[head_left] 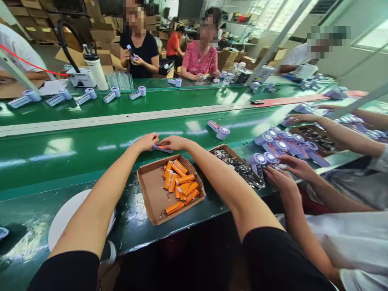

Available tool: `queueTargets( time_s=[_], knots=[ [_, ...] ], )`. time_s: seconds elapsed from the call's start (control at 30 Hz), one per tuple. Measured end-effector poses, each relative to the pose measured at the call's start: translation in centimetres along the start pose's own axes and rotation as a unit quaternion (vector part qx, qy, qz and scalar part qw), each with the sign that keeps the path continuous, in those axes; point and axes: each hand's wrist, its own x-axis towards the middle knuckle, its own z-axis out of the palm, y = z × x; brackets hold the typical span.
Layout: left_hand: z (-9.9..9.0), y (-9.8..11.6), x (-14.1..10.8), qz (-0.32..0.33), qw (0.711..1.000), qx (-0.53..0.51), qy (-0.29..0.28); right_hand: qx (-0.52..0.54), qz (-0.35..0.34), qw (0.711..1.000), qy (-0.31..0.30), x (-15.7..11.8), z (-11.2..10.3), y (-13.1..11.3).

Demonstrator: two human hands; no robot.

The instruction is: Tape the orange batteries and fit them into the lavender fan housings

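On the green belt, just beyond the cardboard tray, lies a lavender handheld device (163, 149) with an orange battery showing in its handle. My left hand (146, 142) is closed at its left end, thumb and fingers pinched together. From the other side my right hand (175, 143) has its bent fingers on the device near the battery. The round head of this piece is hidden by my hands. Close below them, several orange batteries (178, 182) with thin wires lie loose in the shallow cardboard tray (151, 202).
Another open lavender device (218, 130) lies on the belt to the right. A box of small dark parts (239, 165) stands beside the tray. A co-worker's hands (285, 173) hold devices at the right. A white round plate (65, 214) lies under my left forearm.
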Motion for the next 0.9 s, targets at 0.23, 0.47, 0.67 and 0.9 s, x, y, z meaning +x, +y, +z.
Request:
queueTargets(
  time_s=[0.23, 0.47, 0.67, 0.9],
  knots=[
    [2.0, -0.5, 1.2, 0.028, 0.999, -0.027, -0.008, 0.112, 0.093, 0.989, 0.003, 0.6, 1.7, 4.8],
    [2.4, 0.5, 1.8, 0.016, 1.000, -0.024, -0.001, 0.158, 0.154, 0.975, 0.020, 0.5, 2.0, 5.6],
    [1.4, 2.3, 0.4, 0.024, 0.999, -0.017, 0.017, 0.134, 0.136, 0.975, 0.111, -1.0, 0.1, 4.4],
    [2.2, 2.6, -1.2, 0.064, 0.997, -0.031, 0.012, 0.080, 0.105, 0.980, 0.150, -4.0, 0.4, 3.9]
  ],
)
